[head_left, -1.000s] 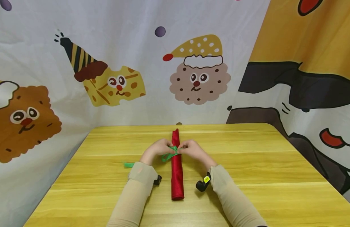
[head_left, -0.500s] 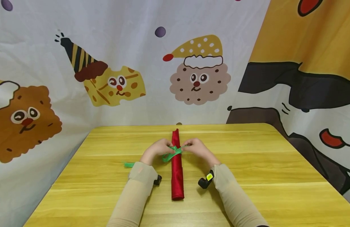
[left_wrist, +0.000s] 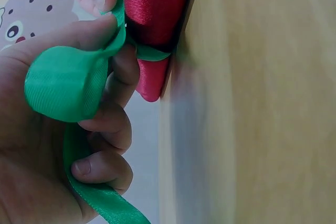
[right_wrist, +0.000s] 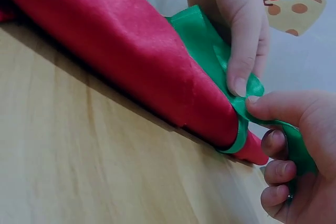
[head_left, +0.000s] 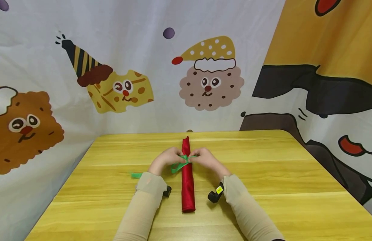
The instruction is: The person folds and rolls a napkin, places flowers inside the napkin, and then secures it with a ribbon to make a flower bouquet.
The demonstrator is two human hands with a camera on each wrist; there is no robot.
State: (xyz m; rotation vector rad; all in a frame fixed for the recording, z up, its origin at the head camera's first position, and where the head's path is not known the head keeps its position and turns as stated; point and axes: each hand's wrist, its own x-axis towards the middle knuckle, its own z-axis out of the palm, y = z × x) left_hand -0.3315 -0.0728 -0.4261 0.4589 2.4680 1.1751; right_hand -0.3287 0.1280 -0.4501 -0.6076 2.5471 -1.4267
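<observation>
A red satiny cloth roll [head_left: 188,190] lies lengthwise on the table, pointing away from me. Around its upper part runs a green ribbon [head_left: 177,166], gathered on top where both hands meet. My left hand [head_left: 169,157] pinches the base of a ribbon loop [left_wrist: 62,85] between thumb and forefinger; its other fingers are curled, with a ribbon tail [left_wrist: 118,208] trailing past them. From the right, my right hand [head_left: 205,158] pinches the ribbon at the crossing, thumbtip close to the left thumb. The rest of that strand [right_wrist: 300,150] runs down into the right palm.
The light wooden table [head_left: 279,187] extends on both sides of the roll. A ribbon end [head_left: 136,175] lies left of the left wrist. Behind the table's far edge hangs a white curtain [head_left: 161,110] with cartoon prints.
My right hand drew slightly right with the ribbon, then came back left to the crossing over the roll. The left hand held its place. The head view shifted slightly.
</observation>
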